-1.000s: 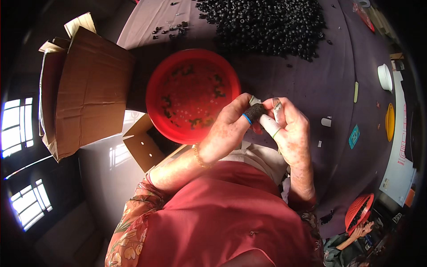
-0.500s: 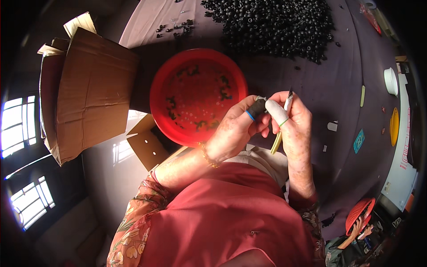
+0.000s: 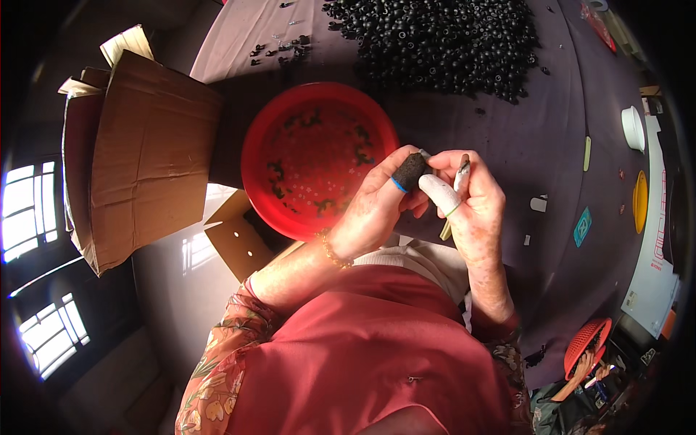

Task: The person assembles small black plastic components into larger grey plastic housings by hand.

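My left hand [image 3: 377, 199] and my right hand [image 3: 480, 206] meet in front of my red apron, with fingers closed. A black cover [image 3: 411, 172] with a blue band sits on my left thumb. My right thumb wears a white cover [image 3: 438, 193] with a green band. In my right hand is a slim knife-like tool [image 3: 462, 177], its dark tip up, its middle wrapped in white, its yellowish handle end below. Something small seems pinched between the fingertips; the thumbs mostly hide it. A red basin [image 3: 254, 199] stands just left of my hands.
A large heap of small black round parts [image 3: 442, 51] covers the far table, with a few loose parts [image 3: 290, 49] to its left. Cardboard boxes [image 3: 152, 145] stand at left. A white bowl [image 3: 633, 129] and yellow dish [image 3: 640, 201] lie right. Another person's hand [image 3: 580, 377] touches a red basket [image 3: 583, 344].
My hands have turned slightly: both covered thumbs now show more from above, and the tool stands lower, with less handle visible. The whole view has shifted a little.
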Tool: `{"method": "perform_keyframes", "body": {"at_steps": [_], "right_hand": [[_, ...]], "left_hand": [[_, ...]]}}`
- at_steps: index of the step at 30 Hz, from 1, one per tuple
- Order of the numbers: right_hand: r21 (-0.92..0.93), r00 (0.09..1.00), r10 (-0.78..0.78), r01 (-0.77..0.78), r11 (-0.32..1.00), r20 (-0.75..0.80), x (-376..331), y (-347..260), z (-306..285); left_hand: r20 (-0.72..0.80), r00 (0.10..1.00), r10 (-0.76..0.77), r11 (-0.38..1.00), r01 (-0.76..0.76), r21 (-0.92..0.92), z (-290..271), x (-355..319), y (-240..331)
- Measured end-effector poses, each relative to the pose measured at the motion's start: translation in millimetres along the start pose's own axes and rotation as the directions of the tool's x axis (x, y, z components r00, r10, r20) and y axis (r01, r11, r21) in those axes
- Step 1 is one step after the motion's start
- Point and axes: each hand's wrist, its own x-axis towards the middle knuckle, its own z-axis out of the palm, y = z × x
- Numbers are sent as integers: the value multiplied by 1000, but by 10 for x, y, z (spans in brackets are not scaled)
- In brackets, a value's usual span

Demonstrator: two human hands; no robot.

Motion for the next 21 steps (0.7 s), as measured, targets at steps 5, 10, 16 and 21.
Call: {"method": "perform_keyframes", "body": {"at_steps": [5, 10, 16, 21], "right_hand": [[68, 991, 126, -129, 989, 45, -11, -116, -22], [-19, 999, -10, 11, 1000, 31, -18, -188, -59], [-570, 955, -294, 258, 780, 30, -105, -215, -123], [-659, 946, -321, 273, 701, 50, -94, -258, -129]], "left_hand": [[-10, 997, -80, 993, 81, 86, 44, 7, 35], [91, 996, -2, 983, 18, -181, 72, 42, -5], [-20, 999, -28, 976, 23, -218, 275, 45, 26], [8, 1000, 15, 989, -14, -150, 266, 21, -2]]}}
